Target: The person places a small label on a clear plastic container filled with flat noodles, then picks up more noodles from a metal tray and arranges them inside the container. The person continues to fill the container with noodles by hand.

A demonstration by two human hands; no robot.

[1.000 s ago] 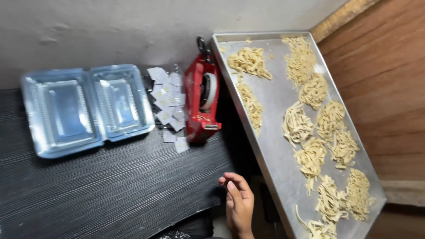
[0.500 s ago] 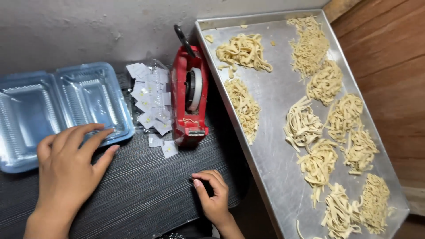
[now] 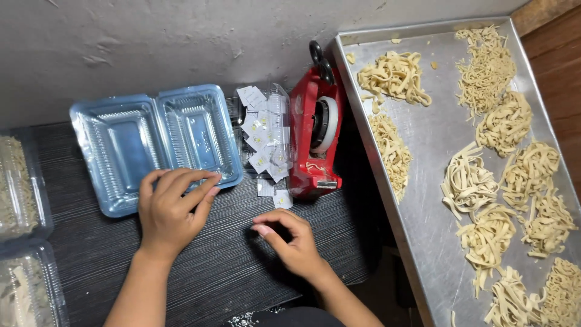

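My left hand rests flat on the dark table with its fingers spread, the fingertips touching the front rim of an open, empty clear plastic clamshell box. My right hand hovers over the table just below a pile of small white paper labels, fingers loosely curled; it seems to hold nothing, though the palm is hidden. A red tape dispenser stands to the right of the labels.
A large metal tray with several nests of raw noodles lies tilted at the right. Two closed clear boxes with noodles sit at the left edge. A grey wall runs behind, wood panelling at the far right.
The view has shifted right and down. My left hand came into view and settled at the clamshell's front rim. My right hand moved up toward the labels.
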